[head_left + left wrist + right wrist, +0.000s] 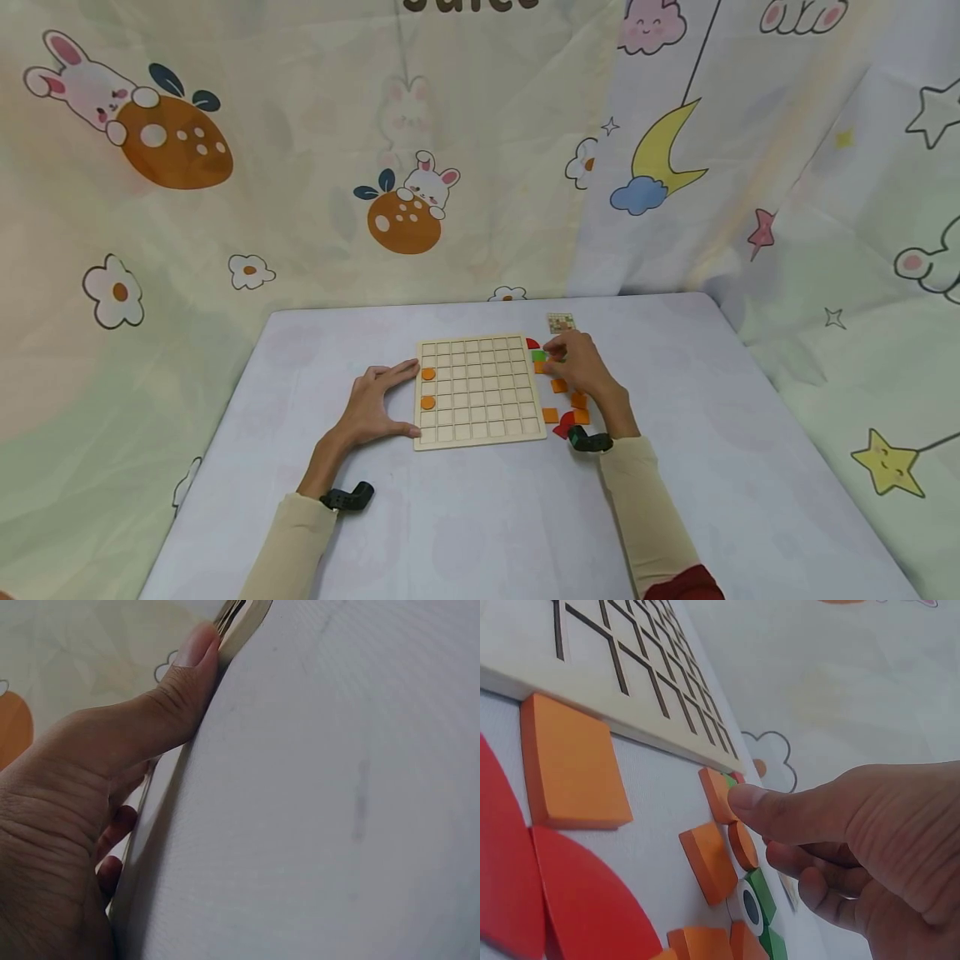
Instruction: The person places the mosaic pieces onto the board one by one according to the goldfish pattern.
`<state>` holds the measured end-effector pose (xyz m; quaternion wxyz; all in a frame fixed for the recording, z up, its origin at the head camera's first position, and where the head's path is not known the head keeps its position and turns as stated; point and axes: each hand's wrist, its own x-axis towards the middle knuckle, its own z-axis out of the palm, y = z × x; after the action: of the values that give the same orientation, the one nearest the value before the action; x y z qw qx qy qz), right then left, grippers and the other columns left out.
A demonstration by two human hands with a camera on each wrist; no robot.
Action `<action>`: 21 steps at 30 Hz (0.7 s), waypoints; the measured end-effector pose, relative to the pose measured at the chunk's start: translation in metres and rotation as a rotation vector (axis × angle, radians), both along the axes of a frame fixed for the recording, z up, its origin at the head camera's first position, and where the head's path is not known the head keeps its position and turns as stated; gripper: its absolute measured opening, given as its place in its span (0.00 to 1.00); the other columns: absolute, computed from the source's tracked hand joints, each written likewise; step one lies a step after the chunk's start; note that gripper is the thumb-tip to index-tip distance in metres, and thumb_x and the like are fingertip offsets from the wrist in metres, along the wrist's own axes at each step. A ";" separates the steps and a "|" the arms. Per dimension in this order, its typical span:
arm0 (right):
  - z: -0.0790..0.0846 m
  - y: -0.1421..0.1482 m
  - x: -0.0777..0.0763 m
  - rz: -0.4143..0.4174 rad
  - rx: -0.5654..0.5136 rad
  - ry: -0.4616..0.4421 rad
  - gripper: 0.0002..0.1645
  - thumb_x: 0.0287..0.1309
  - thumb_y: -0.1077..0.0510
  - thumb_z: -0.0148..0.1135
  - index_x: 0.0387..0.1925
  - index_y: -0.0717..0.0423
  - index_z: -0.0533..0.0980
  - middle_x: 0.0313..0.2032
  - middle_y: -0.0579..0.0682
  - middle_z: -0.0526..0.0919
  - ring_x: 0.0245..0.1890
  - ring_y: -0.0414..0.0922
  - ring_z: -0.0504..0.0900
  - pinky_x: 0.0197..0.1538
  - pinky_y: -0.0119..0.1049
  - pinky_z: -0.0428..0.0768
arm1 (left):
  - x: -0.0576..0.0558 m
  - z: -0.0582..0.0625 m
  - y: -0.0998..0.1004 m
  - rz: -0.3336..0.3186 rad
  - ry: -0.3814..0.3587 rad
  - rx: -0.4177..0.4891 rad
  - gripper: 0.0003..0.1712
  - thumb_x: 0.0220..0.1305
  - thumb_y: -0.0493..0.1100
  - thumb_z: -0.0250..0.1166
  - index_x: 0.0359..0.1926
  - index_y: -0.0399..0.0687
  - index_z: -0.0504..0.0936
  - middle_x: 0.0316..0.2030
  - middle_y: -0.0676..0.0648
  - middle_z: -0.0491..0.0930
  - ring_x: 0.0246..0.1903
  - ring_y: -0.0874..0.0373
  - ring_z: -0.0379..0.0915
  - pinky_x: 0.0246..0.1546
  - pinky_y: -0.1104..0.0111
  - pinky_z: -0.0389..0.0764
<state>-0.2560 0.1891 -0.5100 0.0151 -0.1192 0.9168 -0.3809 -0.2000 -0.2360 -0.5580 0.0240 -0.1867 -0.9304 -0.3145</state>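
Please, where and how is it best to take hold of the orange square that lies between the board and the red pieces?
I would pinch the orange square by the middle of its near and far edges, from above, with the right hand. It lies flat with thick sides; the board lies close along its left edge, and the red pieces sit by its near right corner.

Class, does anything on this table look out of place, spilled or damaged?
Nothing looks spilled or damaged. The loose orange square blocks lie at mixed angles right of the wooden grid board, slightly untidy, whereas two orange discs sit in its left column.
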 end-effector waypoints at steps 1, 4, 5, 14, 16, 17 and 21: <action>0.000 0.001 0.000 -0.004 0.008 -0.003 0.21 0.66 0.62 0.77 0.58 0.66 0.85 0.53 0.62 0.86 0.53 0.58 0.84 0.62 0.56 0.83 | 0.000 0.000 0.000 -0.001 0.002 -0.002 0.71 0.33 0.68 0.91 0.81 0.60 0.72 0.83 0.56 0.67 0.70 0.43 0.66 0.68 0.41 0.61; 0.000 0.003 -0.001 -0.005 0.019 -0.003 0.21 0.65 0.63 0.77 0.57 0.67 0.85 0.54 0.63 0.87 0.53 0.58 0.84 0.62 0.56 0.84 | -0.001 -0.001 0.000 -0.001 0.003 -0.006 0.71 0.33 0.69 0.91 0.81 0.60 0.72 0.83 0.56 0.67 0.69 0.43 0.66 0.68 0.42 0.61; -0.001 0.003 -0.002 -0.005 0.026 -0.001 0.21 0.65 0.62 0.77 0.57 0.67 0.85 0.54 0.63 0.87 0.53 0.58 0.84 0.61 0.55 0.84 | -0.001 -0.001 0.000 -0.001 0.003 -0.007 0.71 0.33 0.69 0.91 0.81 0.60 0.72 0.83 0.56 0.67 0.70 0.43 0.66 0.68 0.42 0.61; 0.001 0.007 -0.001 0.014 0.027 0.012 0.20 0.66 0.64 0.76 0.56 0.71 0.85 0.52 0.65 0.88 0.51 0.59 0.86 0.60 0.57 0.85 | -0.001 -0.002 0.000 0.003 -0.006 -0.014 0.71 0.33 0.68 0.91 0.82 0.61 0.72 0.83 0.57 0.67 0.69 0.45 0.65 0.68 0.42 0.60; 0.002 0.007 -0.001 0.018 0.026 0.008 0.20 0.66 0.64 0.75 0.56 0.71 0.86 0.52 0.66 0.89 0.51 0.60 0.86 0.59 0.57 0.86 | -0.001 -0.002 0.001 0.005 -0.008 -0.015 0.71 0.33 0.68 0.92 0.82 0.62 0.72 0.83 0.57 0.67 0.69 0.44 0.65 0.69 0.42 0.60; 0.002 0.007 -0.001 0.020 0.029 0.003 0.20 0.65 0.64 0.75 0.56 0.71 0.85 0.52 0.66 0.89 0.51 0.60 0.86 0.59 0.57 0.86 | -0.001 -0.002 0.001 0.005 -0.009 -0.015 0.71 0.33 0.68 0.92 0.82 0.62 0.72 0.83 0.57 0.67 0.69 0.44 0.65 0.69 0.42 0.60; 0.004 0.007 -0.002 0.016 0.048 -0.017 0.21 0.64 0.64 0.76 0.56 0.71 0.86 0.51 0.65 0.89 0.50 0.58 0.86 0.59 0.56 0.85 | -0.002 -0.002 0.001 0.008 -0.010 -0.016 0.71 0.33 0.68 0.92 0.82 0.62 0.72 0.83 0.57 0.67 0.69 0.44 0.65 0.69 0.41 0.60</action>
<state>-0.2578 0.1963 -0.5061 0.0288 -0.1231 0.9246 -0.3594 -0.2015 -0.2351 -0.5600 0.0190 -0.1815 -0.9338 -0.3077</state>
